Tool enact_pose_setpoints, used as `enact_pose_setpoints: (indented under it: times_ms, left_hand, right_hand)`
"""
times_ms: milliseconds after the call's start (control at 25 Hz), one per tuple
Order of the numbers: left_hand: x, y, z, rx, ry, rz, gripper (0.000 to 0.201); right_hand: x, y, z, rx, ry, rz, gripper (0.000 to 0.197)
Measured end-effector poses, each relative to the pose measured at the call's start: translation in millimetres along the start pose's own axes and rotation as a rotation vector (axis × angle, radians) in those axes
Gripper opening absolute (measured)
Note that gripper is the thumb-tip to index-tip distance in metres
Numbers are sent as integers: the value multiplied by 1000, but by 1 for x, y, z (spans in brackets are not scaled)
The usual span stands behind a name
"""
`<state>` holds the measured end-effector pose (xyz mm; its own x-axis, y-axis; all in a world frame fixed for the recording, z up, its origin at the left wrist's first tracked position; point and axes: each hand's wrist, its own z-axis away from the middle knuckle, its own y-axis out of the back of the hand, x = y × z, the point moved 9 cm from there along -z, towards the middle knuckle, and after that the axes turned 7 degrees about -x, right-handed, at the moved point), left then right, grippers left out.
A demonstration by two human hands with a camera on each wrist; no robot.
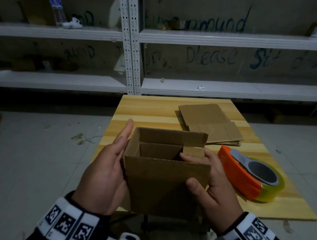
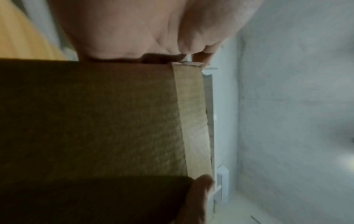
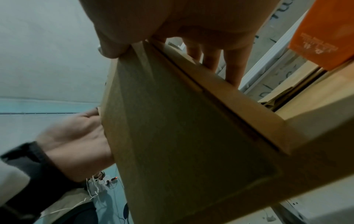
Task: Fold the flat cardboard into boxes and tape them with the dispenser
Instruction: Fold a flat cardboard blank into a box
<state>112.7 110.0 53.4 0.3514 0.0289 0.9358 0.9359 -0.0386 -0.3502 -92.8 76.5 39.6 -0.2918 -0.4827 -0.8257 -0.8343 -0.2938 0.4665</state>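
Observation:
I hold a brown cardboard box [image 1: 166, 182], opened up, above the near edge of the wooden table [image 1: 155, 107]. My left hand [image 1: 108, 165] lies flat against its left wall, fingers straight. My right hand [image 1: 213, 186] grips the right corner: thumb on the front panel, fingers curled over a small side flap that leans into the box. The left wrist view shows the box wall [image 2: 95, 121] under my palm [image 2: 143, 30]. From the right wrist, the box [image 3: 182, 128] fills the view below my right hand [image 3: 191, 19]. An orange tape dispenser [image 1: 242, 174] with clear tape lies right of the box.
A stack of flat cardboard [image 1: 211, 124] lies at the table's far right. White metal shelving [image 1: 243, 40] stands behind the table, with a water bottle [image 1: 55, 3] on the left shelf. The floor around is grey with scattered scraps.

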Motion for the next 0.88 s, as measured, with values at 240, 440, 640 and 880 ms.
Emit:
enact_pose_setpoints:
  times_ms: [240, 440, 640, 880]
  left_hand:
    - [-9, 16, -10, -11, 91, 146, 50]
    - [-9, 24, -16, -16, 107, 164, 61]
    - [-18, 19, -11, -16, 124, -15, 60]
    - [-33, 15, -5, 117, 133, 34, 42]
  right_hand:
    - [-8, -1, 0, -71, -21, -17, 54]
    - [-15, -4, 7, -124, -43, -178, 36]
    - [-17, -6, 6, -220, -5, -351, 28]
    - [-7, -5, 2, -83, -106, -170, 40]
